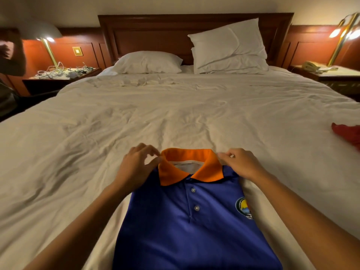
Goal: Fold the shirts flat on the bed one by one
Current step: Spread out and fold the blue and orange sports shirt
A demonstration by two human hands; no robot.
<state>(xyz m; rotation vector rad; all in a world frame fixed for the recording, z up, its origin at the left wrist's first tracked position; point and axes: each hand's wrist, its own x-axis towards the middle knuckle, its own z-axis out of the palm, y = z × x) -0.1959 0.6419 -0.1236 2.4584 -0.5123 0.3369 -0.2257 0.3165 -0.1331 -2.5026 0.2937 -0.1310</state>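
Observation:
A blue polo shirt (175, 221) with an orange collar (191, 164) lies front up at the near edge of the bed (175, 117), its sides folded in to a narrow rectangle. A round badge shows on its right chest. My left hand (136, 164) pinches the shirt at the left end of the collar with thumb and fingers curled. At the collar's right end my right hand (241, 162) grips the shoulder fabric. A red garment (348, 133) lies crumpled at the bed's right edge.
Two white pillows (148, 62) (229, 47) lean at the wooden headboard. The left nightstand (62, 75) holds tangled cables under a brass lamp. On the right nightstand (331, 72) stand a telephone and a second lamp. Wrinkled white sheet covers the bed.

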